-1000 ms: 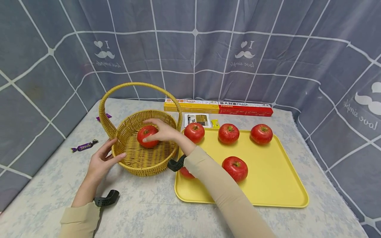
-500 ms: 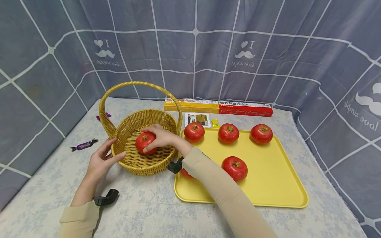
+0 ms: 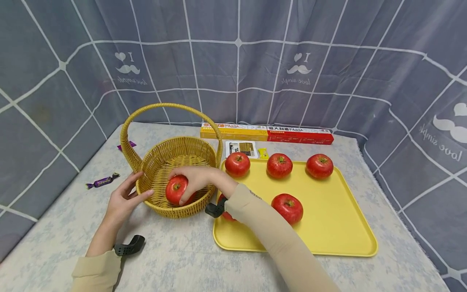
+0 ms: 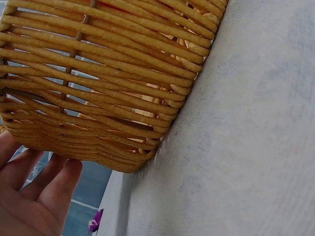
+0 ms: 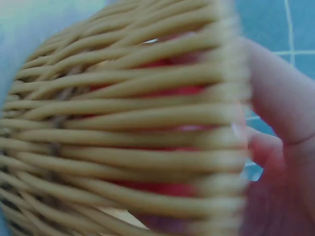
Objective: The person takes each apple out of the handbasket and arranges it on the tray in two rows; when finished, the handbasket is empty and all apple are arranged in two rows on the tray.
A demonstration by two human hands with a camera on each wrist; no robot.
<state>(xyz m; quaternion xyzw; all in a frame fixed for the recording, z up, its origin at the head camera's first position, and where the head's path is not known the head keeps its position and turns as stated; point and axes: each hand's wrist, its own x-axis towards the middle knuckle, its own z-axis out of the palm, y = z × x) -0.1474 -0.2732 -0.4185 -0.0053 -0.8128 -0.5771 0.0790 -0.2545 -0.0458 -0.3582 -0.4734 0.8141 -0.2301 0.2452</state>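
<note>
A yellow woven basket [image 3: 178,211] with a tall arched handle stands at the left on the table. In it, toward the near right side, lies a red apple [image 3: 176,190]; my right hand [image 3: 197,180] grips it with thumb and fingers around it. Through the weave in the right wrist view, red of the apple [image 5: 182,91] shows. At the basket's left side my left hand [image 3: 124,196] holds the rim, thumb over the edge and fingers near the handle's foot. The left wrist view shows fingertips of that hand [image 4: 37,187] at the rim.
To the right, a yellow tray [image 3: 335,211] bears several red apples, one partly behind my right wrist. Behind it lie a white packet [image 3: 241,149], a yellow candy [image 3: 263,153], and yellow [image 3: 233,133] and red [image 3: 300,136] pasta boxes. Purple candies [image 3: 103,181] lie left of the basket.
My right hand has moved the apple toward the near side of the basket, still gripping it. My left hand stays at the basket's left rim.
</note>
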